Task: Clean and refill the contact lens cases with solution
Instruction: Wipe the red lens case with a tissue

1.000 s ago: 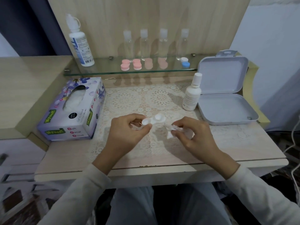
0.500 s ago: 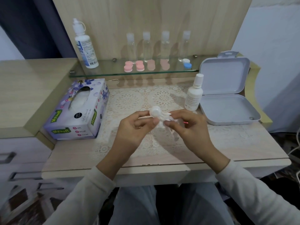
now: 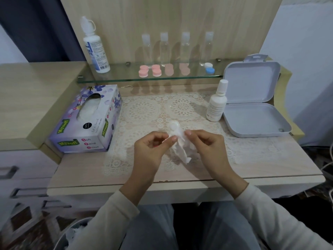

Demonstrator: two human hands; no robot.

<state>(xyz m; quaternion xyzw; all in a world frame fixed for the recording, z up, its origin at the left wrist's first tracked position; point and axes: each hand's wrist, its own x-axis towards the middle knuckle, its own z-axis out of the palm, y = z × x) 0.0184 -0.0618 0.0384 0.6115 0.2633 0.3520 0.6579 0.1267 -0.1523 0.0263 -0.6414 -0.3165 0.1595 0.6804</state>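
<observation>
A white contact lens case (image 3: 173,126) is held up over the lace mat (image 3: 144,112), one round cup pointing away from me. My left hand (image 3: 153,150) pinches its near end between thumb and fingers. My right hand (image 3: 207,147) pinches a crumpled white tissue (image 3: 181,150) against the case; the tissue hangs down between both hands. A small white solution bottle (image 3: 216,103) stands upright right of the mat. On the glass shelf (image 3: 126,78) lie two pink lens cases (image 3: 150,70) and a white and blue case (image 3: 209,68).
A purple tissue box (image 3: 88,121) sits left of the mat. An open grey hinged box (image 3: 255,112) lies at the right. A large solution bottle (image 3: 94,46) and several clear travel bottles (image 3: 164,49) stand on the shelf. A bin rim (image 3: 72,230) shows at the lower left.
My hands came together: the right hand brought the tissue onto the case held by the left. The case turned from lying sideways to pointing away from me.
</observation>
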